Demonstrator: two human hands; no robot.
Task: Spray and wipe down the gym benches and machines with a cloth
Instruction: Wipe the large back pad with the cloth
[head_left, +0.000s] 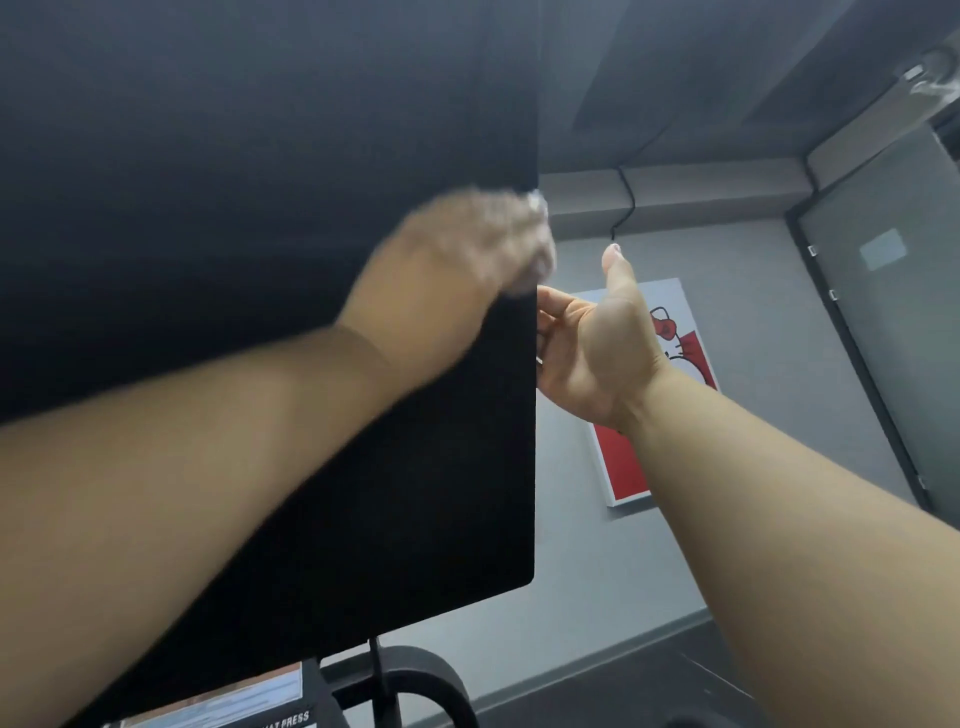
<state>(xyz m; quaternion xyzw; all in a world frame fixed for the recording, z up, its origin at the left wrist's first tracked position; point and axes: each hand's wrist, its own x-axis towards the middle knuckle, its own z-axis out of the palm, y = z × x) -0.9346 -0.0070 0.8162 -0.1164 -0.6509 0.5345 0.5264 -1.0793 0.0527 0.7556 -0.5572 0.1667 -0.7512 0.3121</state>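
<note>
A large black panel (260, 208) of a gym machine fills the left and centre of the view. My left hand (457, 254), blurred by motion, presses a pale cloth (540, 244) against the panel near its right edge. My right hand (592, 348) holds that right edge lower down, fingers hidden behind the panel and thumb pointing up. No spray bottle is in sight.
Under the panel are the machine's black frame (410, 680) and an instruction label (228, 701). A red and white poster (649, 415) hangs on the grey wall behind. A dark-framed glass door (893, 322) stands at the right. A black cable (626, 197) hangs from the ceiling.
</note>
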